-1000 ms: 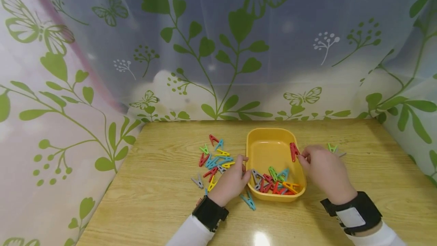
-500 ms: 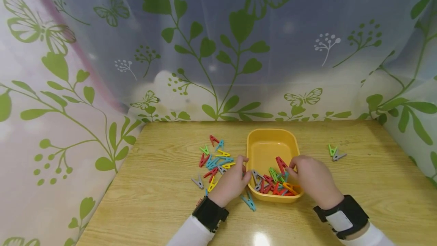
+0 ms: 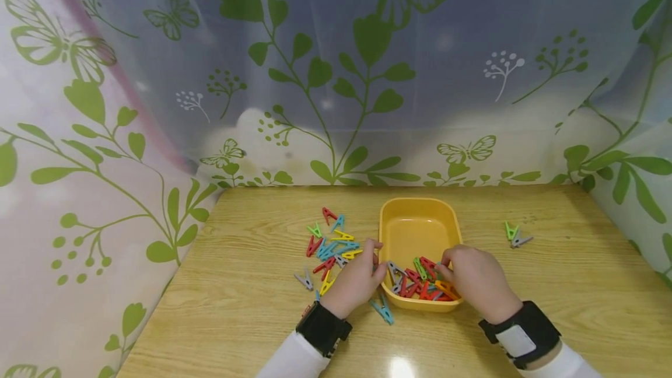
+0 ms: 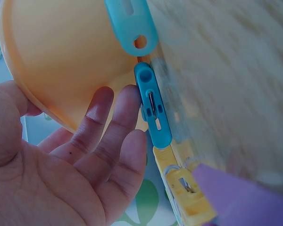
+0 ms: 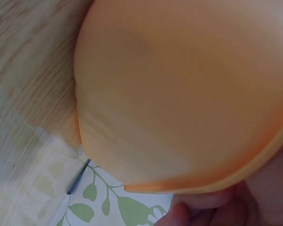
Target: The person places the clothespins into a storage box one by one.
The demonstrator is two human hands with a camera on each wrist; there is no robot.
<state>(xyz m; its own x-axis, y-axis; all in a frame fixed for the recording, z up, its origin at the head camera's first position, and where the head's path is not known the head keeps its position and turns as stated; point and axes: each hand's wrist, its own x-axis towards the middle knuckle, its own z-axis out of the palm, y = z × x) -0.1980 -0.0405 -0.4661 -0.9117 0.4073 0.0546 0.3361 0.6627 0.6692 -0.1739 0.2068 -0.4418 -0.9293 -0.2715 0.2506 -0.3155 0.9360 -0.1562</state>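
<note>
A yellow plastic basin [image 3: 420, 232] stands on the table with several red, green, grey, blue and orange clothespins in its near end. My left hand [image 3: 357, 280] holds its left rim; in the left wrist view the thumb reaches over the rim and the other fingers lie along the outer wall, beside a blue clothespin [image 4: 152, 106]. Over the right rim, my right hand [image 3: 479, 279] pinches a red clothespin [image 3: 427, 266] low among the others. In the right wrist view the basin wall [image 5: 179, 94] hides the fingertips and that clothespin.
Several loose clothespins in mixed colours, including a red clothespin [image 3: 313, 246], lie left of the basin. A blue clothespin [image 3: 382, 311] lies near its front left corner. A green clothespin [image 3: 510, 230] and a grey clothespin [image 3: 520, 240] lie at the right. A patterned curtain [image 3: 336, 104] encloses the table.
My right hand has carried the red clothespin from above the right rim, leftward and down, to the other clothespins in the basin. The left hand has stayed at the left rim.
</note>
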